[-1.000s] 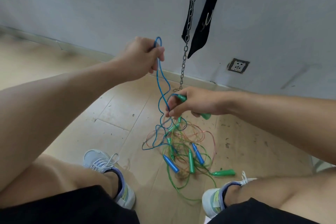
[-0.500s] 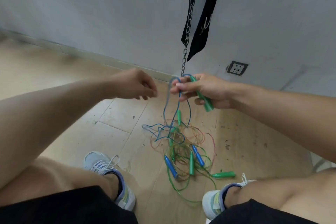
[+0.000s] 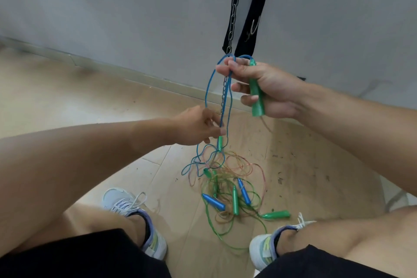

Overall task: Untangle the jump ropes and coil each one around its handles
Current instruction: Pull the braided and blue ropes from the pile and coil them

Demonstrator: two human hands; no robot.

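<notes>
Left hand (image 3: 198, 126) dropped, pinches blue rope (image 3: 208, 88); right hand (image 3: 266, 88) grips near-upright green handle (image 3: 256, 95).

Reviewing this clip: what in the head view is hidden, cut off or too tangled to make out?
- Which cord joins which handle: the tangled pile overlaps too much.
- Whether the blue cord belongs to the green handle: the right hand covers the junction.
- What the left hand fingers pinch: too small to tell.
- Tops of the chain and black strap: cut by the top edge.
</notes>
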